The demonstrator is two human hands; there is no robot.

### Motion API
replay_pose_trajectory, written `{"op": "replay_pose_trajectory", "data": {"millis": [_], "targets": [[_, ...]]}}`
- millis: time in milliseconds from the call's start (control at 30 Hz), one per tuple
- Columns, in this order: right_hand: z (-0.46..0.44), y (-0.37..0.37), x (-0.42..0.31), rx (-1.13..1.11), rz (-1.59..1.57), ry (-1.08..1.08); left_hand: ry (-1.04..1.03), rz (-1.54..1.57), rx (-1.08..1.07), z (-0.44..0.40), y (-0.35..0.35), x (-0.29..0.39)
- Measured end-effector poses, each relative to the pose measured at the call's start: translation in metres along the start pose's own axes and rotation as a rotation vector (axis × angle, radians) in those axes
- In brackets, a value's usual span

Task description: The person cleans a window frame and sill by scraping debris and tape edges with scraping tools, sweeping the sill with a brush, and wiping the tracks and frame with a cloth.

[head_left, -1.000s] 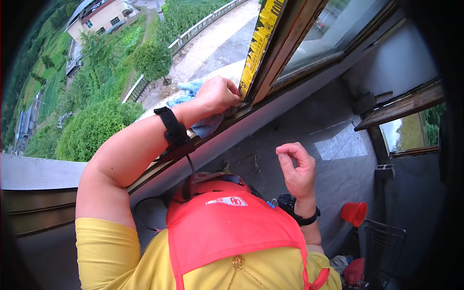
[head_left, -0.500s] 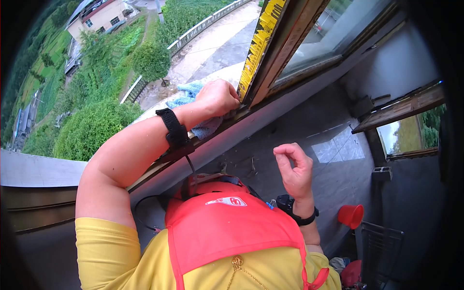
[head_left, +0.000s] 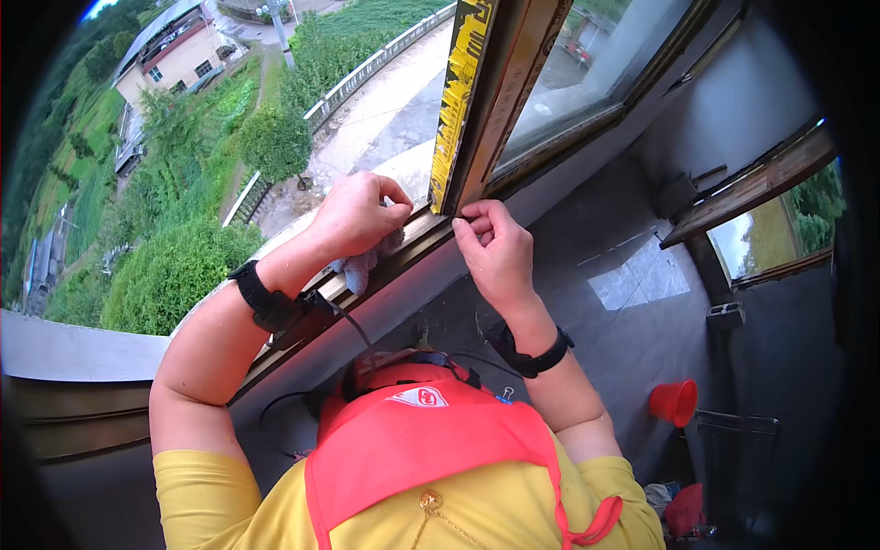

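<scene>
My left hand (head_left: 360,214) is over the window sill track (head_left: 417,229), left of the foot of the frame, thumb and fingers curled close together; what they may hold is too small to make out. Under it, a blue-grey cloth (head_left: 359,268) lies bunched on the sill. On the other side, my right hand (head_left: 496,247) is at the lower corner of the brown window frame (head_left: 495,101), its thumb and index finger close together, their contents unclear. Torn yellow tape (head_left: 456,110) covers the frame's outer edge.
A glass pane (head_left: 587,78) rises at the upper right. On the floor at the lower right are a red bucket (head_left: 673,403) and a dark metal rack (head_left: 741,449). A second window (head_left: 765,240) is at the far right. Outside are trees and a paved yard.
My left hand has moved left, away from the frame's foot. My right hand has risen from in front of my body to the frame's corner. The view has shifted slightly.
</scene>
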State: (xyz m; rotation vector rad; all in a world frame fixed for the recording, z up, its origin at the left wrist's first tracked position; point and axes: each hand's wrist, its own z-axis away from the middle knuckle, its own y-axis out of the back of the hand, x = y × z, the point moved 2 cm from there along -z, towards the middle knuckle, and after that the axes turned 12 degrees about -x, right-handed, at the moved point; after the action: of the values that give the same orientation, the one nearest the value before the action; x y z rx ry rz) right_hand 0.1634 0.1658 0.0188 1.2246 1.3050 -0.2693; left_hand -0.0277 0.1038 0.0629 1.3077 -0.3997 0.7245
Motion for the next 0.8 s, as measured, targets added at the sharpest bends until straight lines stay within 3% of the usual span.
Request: {"op": "replay_pose_trajectory", "data": {"millis": [167, 300, 333, 433, 667, 800], "targets": [[-0.014, 0.009, -0.014, 0.043, 0.127, 0.145, -0.019, 0.208, 0.077, -0.001, 0.006, 0.025], [-0.021, 0.014, -0.019, 0.016, 0.083, 0.145, -0.159, 0.035, 0.324, -0.021, 0.006, 0.025], [-0.021, 0.014, -0.019, 0.007, 0.087, 0.141, -0.148, 0.081, 0.229, -0.022, 0.007, 0.027], [-0.017, 0.013, -0.014, -0.02, 0.113, 0.131, -0.19, -0.083, 0.335, -0.026, -0.002, 0.021], [-0.012, 0.012, -0.016, -0.066, 0.068, 0.106, -0.181, 0.1, 0.319, -0.033, -0.004, 0.015], [-0.007, 0.013, -0.017, -0.086, 0.021, 0.085, -0.261, -0.005, 0.322, -0.024, -0.005, 0.021]]}}
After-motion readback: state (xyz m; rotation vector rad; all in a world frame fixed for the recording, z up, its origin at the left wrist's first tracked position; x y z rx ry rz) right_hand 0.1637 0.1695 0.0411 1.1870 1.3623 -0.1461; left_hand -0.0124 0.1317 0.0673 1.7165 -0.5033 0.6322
